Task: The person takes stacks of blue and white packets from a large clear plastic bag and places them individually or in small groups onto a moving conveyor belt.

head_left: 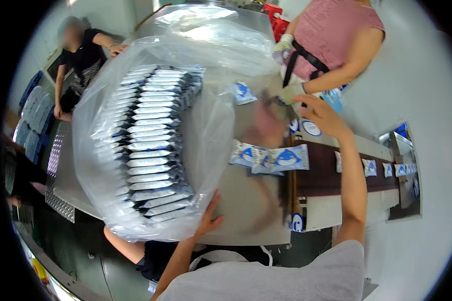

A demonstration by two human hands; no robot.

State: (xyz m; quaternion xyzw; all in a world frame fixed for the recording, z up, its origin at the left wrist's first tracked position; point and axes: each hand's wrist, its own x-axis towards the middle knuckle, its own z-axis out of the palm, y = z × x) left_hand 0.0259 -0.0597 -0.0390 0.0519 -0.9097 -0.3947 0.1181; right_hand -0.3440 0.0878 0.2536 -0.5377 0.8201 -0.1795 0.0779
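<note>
A large clear plastic bag [211,125] lies on the metal table, packed with rows of silvery-blue sealed packets [153,130]. My left hand [206,220] rests against the bag's near right side, fingers apart. Over the near end of the conveyor hovers my right hand [320,116], its fingers stretched toward the left and no packet visible in it. Just below it, white-and-blue packets [289,158] overlap where the table meets the belt. Another packet [244,94] lies alone beyond them.
A dark red conveyor belt [316,175] carries several spaced packets from a wall opening at right. Across the table, a co-worker in a pink top [331,30] has a gloved hand [291,93] close to my right fingers. Another person [80,50] at far left touches the bag.
</note>
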